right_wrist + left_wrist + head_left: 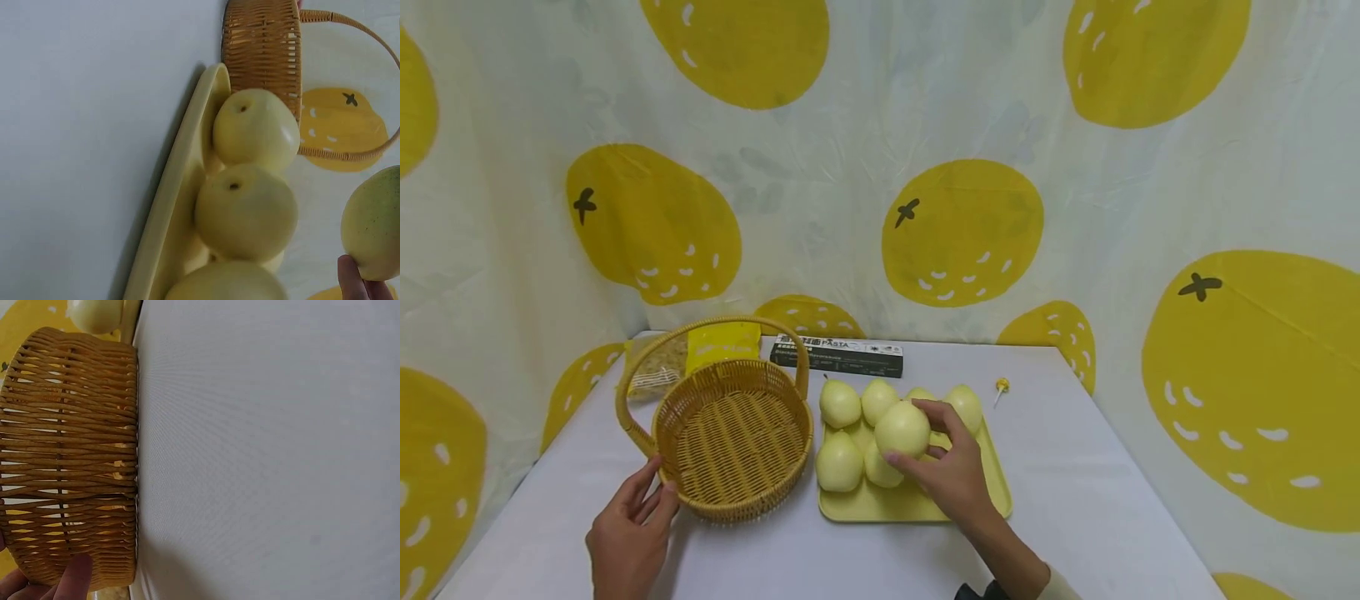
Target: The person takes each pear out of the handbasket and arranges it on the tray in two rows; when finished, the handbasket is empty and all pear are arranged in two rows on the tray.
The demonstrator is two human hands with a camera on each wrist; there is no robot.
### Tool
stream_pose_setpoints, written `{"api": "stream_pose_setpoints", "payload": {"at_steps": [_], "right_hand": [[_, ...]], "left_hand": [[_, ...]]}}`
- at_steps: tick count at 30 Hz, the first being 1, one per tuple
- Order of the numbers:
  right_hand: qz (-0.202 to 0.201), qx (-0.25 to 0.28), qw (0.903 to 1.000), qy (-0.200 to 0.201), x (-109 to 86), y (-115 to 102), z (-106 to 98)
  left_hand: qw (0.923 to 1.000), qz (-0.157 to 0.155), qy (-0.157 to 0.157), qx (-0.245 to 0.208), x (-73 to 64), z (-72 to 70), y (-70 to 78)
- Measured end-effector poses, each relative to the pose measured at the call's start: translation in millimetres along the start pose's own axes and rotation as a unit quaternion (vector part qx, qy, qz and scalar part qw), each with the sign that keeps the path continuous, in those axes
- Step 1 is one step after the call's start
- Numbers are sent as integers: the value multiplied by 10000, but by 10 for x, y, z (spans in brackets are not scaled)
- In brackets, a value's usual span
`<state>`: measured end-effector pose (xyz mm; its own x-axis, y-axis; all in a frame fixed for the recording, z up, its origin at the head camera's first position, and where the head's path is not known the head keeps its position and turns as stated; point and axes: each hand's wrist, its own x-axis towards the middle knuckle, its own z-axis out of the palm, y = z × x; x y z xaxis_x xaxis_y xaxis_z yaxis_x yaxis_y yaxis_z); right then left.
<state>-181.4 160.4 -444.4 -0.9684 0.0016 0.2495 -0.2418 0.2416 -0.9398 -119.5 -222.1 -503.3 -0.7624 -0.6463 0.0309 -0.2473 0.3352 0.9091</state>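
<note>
A round, pale yellow pear is held by my right hand, thumb on the near side and fingers behind. It is up over the tray, clear of the pears below in the right wrist view. Several more pears lie on that pale yellow tray. To the left stands a brown wicker basket with a tall arched handle and a bare woven floor. My left hand grips its left front side by the handle's foot; the thumb lies against the woven wall in the left wrist view.
Behind the basket are a clear bag of pasta and a yellow packet. A dark pasta box lies at the table's back edge. A small yellow lollipop lies right of the tray. A fruit-print curtain hangs behind.
</note>
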Motion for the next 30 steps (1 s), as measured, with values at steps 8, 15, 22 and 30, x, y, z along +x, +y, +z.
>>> {"api": "stream_pose_setpoints", "payload": {"at_steps": [8, 15, 22, 30], "right_hand": [[229, -210, 9992, 251, -13, 85, -302], [520, -631, 9961, 335, -22, 203, -561], [632, -956, 9929, 304, -49, 316, -748], [695, -1094, 9907, 415, -29, 373, -902]], "left_hand": [[10000, 9, -46, -51, 1, -9, 16], [9999, 12, -90, -124, -11, -17, 35], [9997, 41, -172, -141, -4, -21, 33], [9997, -50, -240, -88, -1, -39, 46]]}}
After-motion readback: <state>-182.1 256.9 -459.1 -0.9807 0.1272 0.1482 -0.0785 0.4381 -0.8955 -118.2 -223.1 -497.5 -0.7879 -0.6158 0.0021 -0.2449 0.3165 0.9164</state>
